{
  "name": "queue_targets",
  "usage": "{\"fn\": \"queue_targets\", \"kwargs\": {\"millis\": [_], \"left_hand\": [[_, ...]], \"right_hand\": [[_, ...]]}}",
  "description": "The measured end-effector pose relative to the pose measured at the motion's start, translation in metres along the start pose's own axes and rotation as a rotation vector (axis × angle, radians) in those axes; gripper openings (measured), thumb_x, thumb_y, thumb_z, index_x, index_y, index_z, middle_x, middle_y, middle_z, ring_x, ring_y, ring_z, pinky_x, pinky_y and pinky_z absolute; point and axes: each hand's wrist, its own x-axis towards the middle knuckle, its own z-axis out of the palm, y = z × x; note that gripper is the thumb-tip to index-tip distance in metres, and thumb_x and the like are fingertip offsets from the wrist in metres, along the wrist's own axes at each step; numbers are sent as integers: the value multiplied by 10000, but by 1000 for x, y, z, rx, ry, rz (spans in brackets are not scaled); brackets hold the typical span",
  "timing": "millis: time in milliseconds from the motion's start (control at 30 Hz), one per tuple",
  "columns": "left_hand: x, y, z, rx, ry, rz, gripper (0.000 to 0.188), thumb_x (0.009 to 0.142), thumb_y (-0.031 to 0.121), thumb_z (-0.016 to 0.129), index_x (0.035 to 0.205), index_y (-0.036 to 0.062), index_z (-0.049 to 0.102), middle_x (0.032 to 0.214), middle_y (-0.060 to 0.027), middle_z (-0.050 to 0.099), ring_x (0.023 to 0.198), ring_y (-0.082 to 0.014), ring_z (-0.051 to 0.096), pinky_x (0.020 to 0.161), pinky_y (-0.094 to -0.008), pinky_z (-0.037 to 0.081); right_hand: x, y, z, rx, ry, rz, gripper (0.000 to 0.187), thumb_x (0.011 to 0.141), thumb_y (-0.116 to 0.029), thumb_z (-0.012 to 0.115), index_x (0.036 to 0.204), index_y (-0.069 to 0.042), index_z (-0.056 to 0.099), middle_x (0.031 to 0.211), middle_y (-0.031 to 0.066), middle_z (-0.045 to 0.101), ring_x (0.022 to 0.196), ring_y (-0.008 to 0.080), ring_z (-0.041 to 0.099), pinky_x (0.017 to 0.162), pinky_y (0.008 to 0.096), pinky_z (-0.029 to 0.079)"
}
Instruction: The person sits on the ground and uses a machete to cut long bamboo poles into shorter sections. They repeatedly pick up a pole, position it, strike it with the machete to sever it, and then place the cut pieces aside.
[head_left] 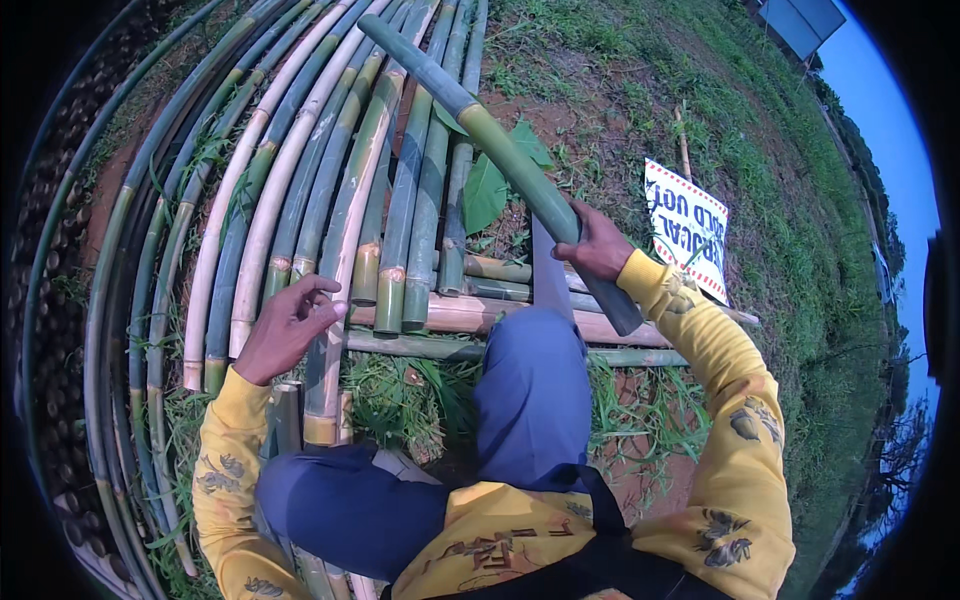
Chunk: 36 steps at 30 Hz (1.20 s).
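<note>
A single head-worn fisheye camera is looking steeply down from above the person's own torso and knees. It is facing forward over a stack of bamboo poles (300, 190) lying on grass, with both hands sitting close below the lens. Straight poles are bending toward the dark circular rim. At the upper right, the horizon and sky are curving along the edge.
</note>
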Motion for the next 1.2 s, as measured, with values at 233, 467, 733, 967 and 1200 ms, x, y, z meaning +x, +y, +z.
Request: {"fn": "queue_targets", "kwargs": {"millis": [233,467,733,967,1200], "left_hand": [[-1,-88,-32,-172,551,-75,311,901,-6,666,1211,-3,635,1012,-57,649,735,-68,602,693,-237,519],[-55,-165,-65,-189,724,-284,229,1010,187,606,1014,-27,689,718,-49,674,584,-105,579,553,-255,466],[-105,-222,-70,183,998,-271,183,921,183,703,1008,22,707,766,-72,679,641,-158,624,617,-329,490],[-125,-224,-66,132,1095,-426,138,948,134,618,1013,48,705,748,-114,688,687,-237,680,674,-385,508],[-158,-266,-73,300,1096,-602,264,945,295,613,974,60,728,790,-197,709,806,-418,693,768,-515,517]], "right_hand": [[-135,160,51,-103,422,315,719,711,-259,776,1294,77,520,1001,305,695,958,472,688,888,512,533],[-168,322,163,-129,362,442,675,870,-384,708,1400,-28,490,1125,288,690,1076,479,661,938,521,507],[-148,382,175,-103,50,563,624,974,-478,559,1440,-65,515,1208,284,673,1188,440,628,992,525,484],[-113,285,140,-237,171,486,627,968,-461,572,1456,-75,496,1231,286,657,1189,444,625,989,525,486],[-73,163,151,-259,149,206,634,961,-444,585,1472,-86,476,1255,287,642,1191,447,622,986,526,488]]}}
